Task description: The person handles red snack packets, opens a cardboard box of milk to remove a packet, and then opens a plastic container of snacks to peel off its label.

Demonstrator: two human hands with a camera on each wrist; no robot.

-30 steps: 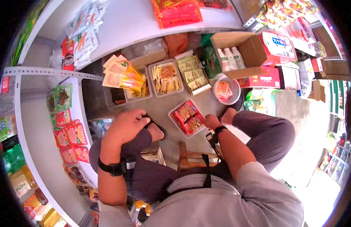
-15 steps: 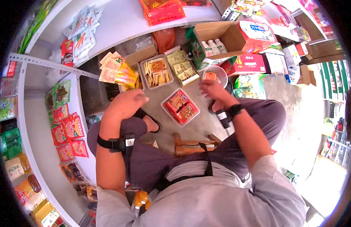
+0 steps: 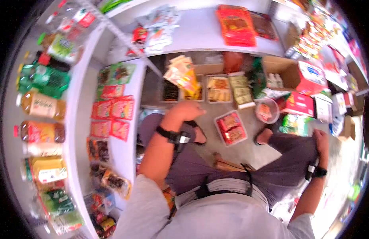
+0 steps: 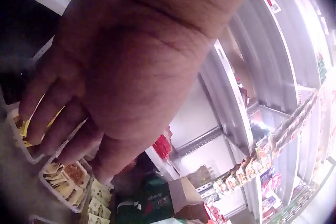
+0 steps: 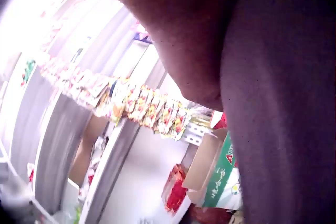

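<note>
My left hand [image 3: 188,110] hovers near the left knee, palm down and holding nothing; its fingers [image 4: 60,116] hang relaxed in the left wrist view. My right hand [image 3: 322,141] is beside the right knee, apparently empty and loosely curled. In the right wrist view, that hand [image 5: 191,40] lies against the trouser leg, its fingertips hidden. Between the feet, a clear tub [image 3: 231,128] of red packets stands on the floor. Behind it are a tub of pale sticks [image 3: 218,89], an open box of green-and-cream packets [image 3: 242,91] and yellow packets [image 3: 185,77].
A round tub [image 3: 267,110] stands near the right foot, with an open cardboard box [image 3: 282,71] and a red box [image 3: 300,104] behind it. Shelves with bottles [image 3: 43,103] and red packets [image 3: 112,108] run along the left. Part of a wooden stool [image 3: 228,164] shows between the legs.
My right hand has moved from over the tubs, out to the right knee. The head view has swung left, showing more shelved bottles. My left hand remains near the left knee.
</note>
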